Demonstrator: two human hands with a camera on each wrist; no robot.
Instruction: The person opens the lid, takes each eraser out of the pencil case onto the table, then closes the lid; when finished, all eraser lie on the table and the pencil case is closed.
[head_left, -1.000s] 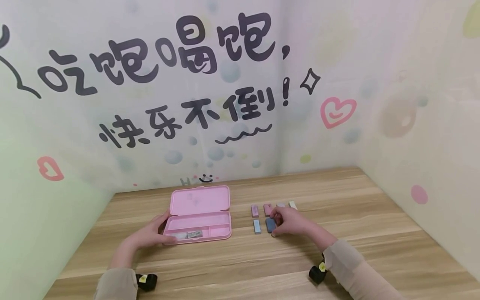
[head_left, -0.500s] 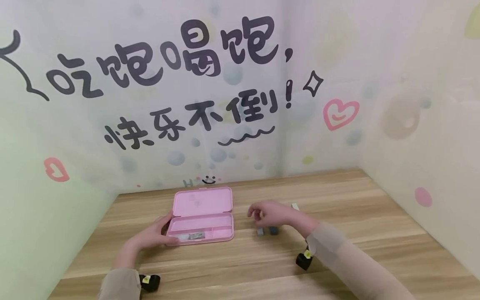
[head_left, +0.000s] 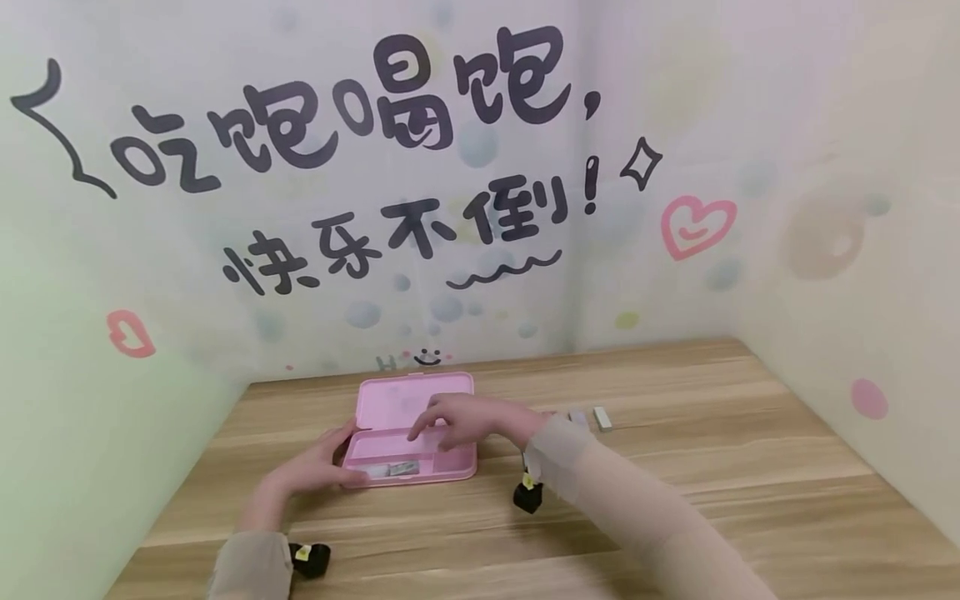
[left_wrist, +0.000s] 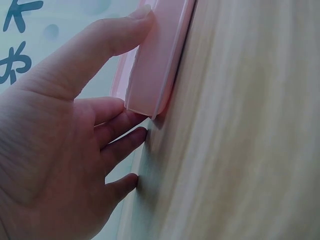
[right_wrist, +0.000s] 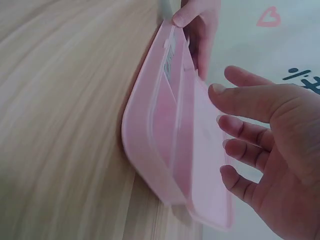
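A pink pencil case (head_left: 471, 472) stands with its lid (head_left: 382, 402) raised at the back. My left hand (head_left: 318, 462) grips its left end, thumb (left_wrist: 127, 32) on the front side and fingers around the end. Above the case's inside hovers my right hand (head_left: 468, 419), fingers loosely bent and nothing visible between them in the right wrist view. Whitish and grey eraser-like blocks (head_left: 403, 468) lie in the front compartment. To the right on the table are a greyish block (head_left: 577, 417) and a white block (head_left: 602, 418); my right forearm hides the other blocks there.
The wooden table (head_left: 712, 467) carries everything. A printed wall sheet (head_left: 315, 208) rises right behind the case, and side walls bound the table at left and right. Black wrist cameras (head_left: 310, 560) are strapped at both wrists.
My right hand has moved left from the small blocks, where it was by the dark blue one, to over the pencil case. My left hand has kept its hold on the case.
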